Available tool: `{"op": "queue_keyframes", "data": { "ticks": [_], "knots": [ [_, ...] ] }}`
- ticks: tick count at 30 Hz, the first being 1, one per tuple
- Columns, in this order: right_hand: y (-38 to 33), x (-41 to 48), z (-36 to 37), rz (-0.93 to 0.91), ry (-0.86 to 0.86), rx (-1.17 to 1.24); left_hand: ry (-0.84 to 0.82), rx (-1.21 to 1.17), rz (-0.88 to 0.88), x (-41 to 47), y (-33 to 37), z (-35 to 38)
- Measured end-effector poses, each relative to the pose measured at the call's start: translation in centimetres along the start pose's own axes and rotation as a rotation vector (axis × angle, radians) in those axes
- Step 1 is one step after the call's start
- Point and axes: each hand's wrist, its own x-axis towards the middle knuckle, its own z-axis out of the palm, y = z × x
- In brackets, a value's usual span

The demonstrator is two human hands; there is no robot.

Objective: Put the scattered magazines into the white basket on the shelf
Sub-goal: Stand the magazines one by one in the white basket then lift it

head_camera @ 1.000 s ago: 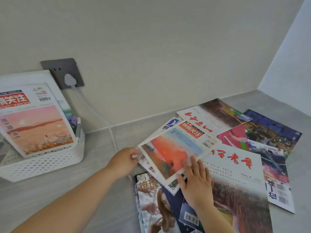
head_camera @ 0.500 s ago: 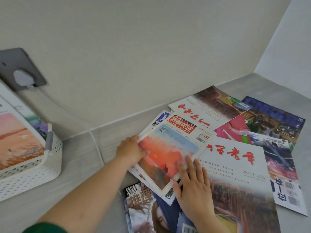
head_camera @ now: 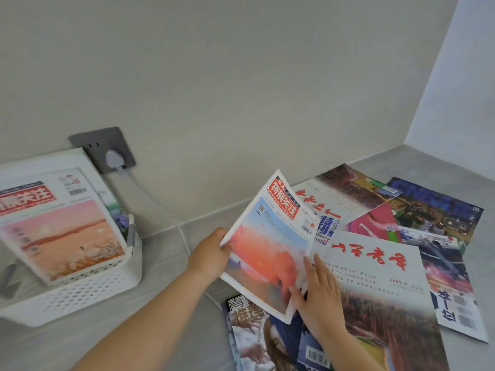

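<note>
Grey shelf (head_camera: pixel 166 266): left hand (head_camera: pixel 211 253) grips glossy magazine (head_camera: pixel 267 250).

Tilted paper magazine with orange sunset cover (head_camera: pixel 267 250): red masthead block, white 特别关注. Pink-cover magazine (head_camera: pixel 61 231) standing in the white perforated plastic basket (head_camera: pixel 80 298): masthead ends 关注, rest blurred. Large flat magazine with red brush lettering (head_camera: pixel 375 285): 老年, also "2025 9". Blue-lettered white cover (head_camera: pixel 328 226): "2024". Small print and barcodes unreadable.
</note>
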Motion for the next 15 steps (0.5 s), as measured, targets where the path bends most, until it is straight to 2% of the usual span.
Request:
{"op": "queue_keyframes", "data": {
  "ticks": [3, 5, 6, 10, 15],
  "knots": [
    [-3.6, -0.1, -1.1, 0.063, 0.106, 0.414, 0.069, -0.155, 0.052, -2.6, -0.6, -3.0],
    [-6.3, 0.5, -1.9, 0.155, 0.089, 0.774, 0.109, -0.244, 0.068, -4.5, -1.2, -5.1],
    [-7.3, 0.8, -2.2, 0.169, 0.047, 0.865, 0.131, -0.276, 0.074, -5.5, -1.5, -6.1],
    [-11.3, 1.2, -2.3, 0.089, -0.106, 0.962, 0.211, -0.288, 0.05, -8.9, -4.3, -10.1],
    [-18.8, -0.1, 0.0, -0.058, -0.167, 0.892, 0.281, -0.092, -0.042, -11.6, -10.2, -14.9]
  ]
}}
